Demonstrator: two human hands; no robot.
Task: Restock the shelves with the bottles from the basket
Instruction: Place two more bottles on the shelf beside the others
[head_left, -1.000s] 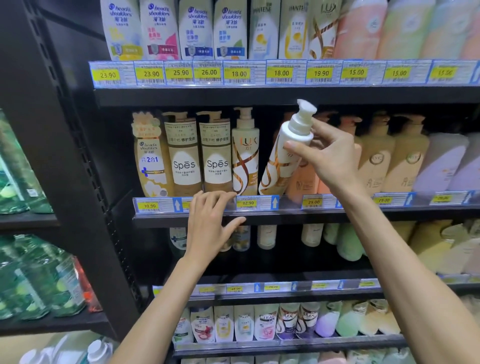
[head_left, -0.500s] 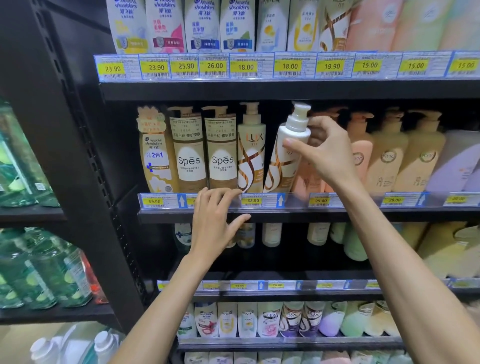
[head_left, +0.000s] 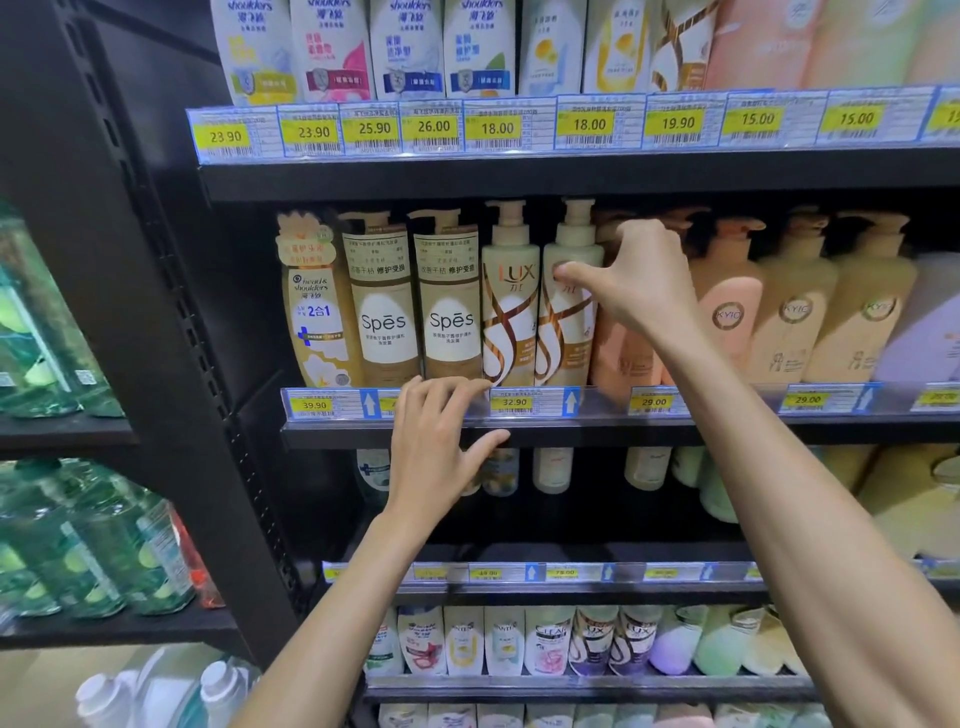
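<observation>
Item: pump bottle (head_left: 569, 312), upright at the shelf's (head_left: 597, 434) front edge beside its twin. My right hand (head_left: 641, 283) grasped its shoulder, squaring it; left hand (head_left: 441, 447) released, bracing the edge.

The middle shelf (head_left: 597, 434) is packed edge to edge with upright pump bottles, touching side by side, leaving no gap between them. Open room remains only above the pump heads, under the upper shelf (head_left: 571, 174). The left hand (head_left: 436, 452) covers part of the front price rail (head_left: 535, 402).
</observation>
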